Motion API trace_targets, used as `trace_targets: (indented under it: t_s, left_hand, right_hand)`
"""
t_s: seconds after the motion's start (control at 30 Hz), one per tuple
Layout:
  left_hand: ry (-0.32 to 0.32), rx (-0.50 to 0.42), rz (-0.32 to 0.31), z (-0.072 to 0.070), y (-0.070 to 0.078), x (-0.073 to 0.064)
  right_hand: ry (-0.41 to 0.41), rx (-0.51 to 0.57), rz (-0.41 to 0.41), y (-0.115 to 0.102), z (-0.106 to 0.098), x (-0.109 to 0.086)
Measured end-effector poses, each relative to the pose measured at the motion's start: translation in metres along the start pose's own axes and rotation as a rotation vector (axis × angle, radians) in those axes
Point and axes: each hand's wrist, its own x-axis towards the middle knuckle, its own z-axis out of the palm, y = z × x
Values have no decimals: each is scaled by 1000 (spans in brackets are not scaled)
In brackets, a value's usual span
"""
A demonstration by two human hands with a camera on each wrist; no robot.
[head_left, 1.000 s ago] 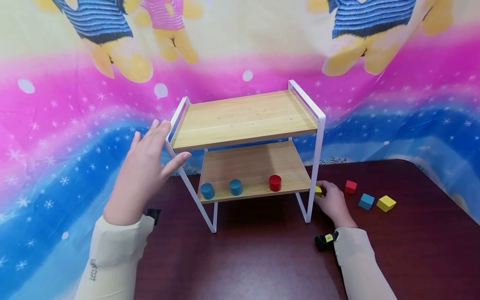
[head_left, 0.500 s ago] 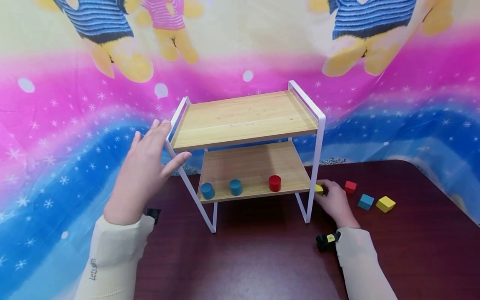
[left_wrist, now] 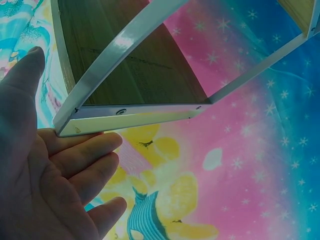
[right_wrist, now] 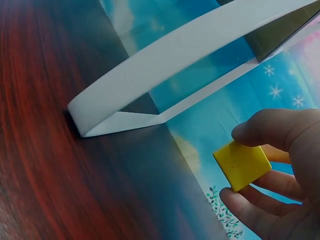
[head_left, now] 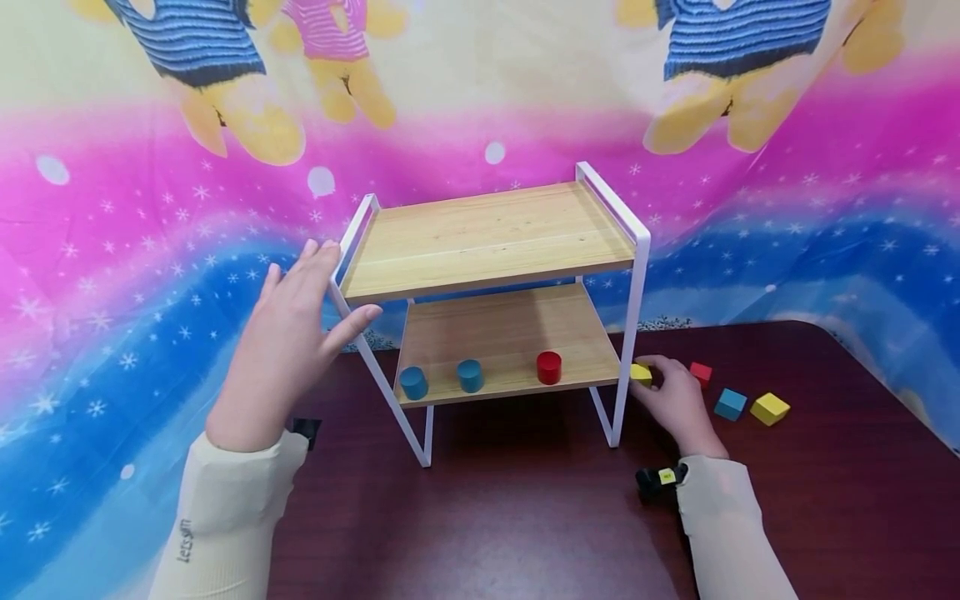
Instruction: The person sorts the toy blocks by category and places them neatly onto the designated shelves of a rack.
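My right hand (head_left: 678, 402) pinches a yellow block (right_wrist: 242, 164) between thumb and fingers, just right of the rack's white front leg (head_left: 628, 350). In the right wrist view the block is raised off the table, beside the white frame. With fingers extended, my left hand (head_left: 279, 354) is at the upper left side of the two-tier rack (head_left: 487, 237); in the left wrist view its fingers lie against the white metal frame (left_wrist: 120, 45). On the lower wooden shelf (head_left: 510, 325) stand two blue cylinders (head_left: 413, 383) (head_left: 470, 376) and a red cylinder (head_left: 549, 367), along the front edge.
Right of my right hand, a red block (head_left: 701, 374), a blue block (head_left: 731, 404) and another yellow block (head_left: 770, 408) lie on the dark red-brown table (head_left: 525, 525). A printed cloth backdrop (head_left: 480, 100) hangs behind the rack.
My right hand has shifted slightly right, away from the rack's leg, with the yellow block, more of which now shows. My left hand and the cylinders stay in place.
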Motion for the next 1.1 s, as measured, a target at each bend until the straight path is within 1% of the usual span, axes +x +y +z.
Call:
trace_targets:
  t_s: [0.17,0.6,1.1]
  left_hand:
    - [0,-2,2,-1,0,0]
    - [2,-6,4,-2,-1,0]
    - [4,-2,0,-1,1,0]
  right_hand:
    - [10,-1,-4,-2,-3,-2]
    - [46,-1,-80,-18,-16,-5]
    - [97,-15,-82,-31,-30,-12]
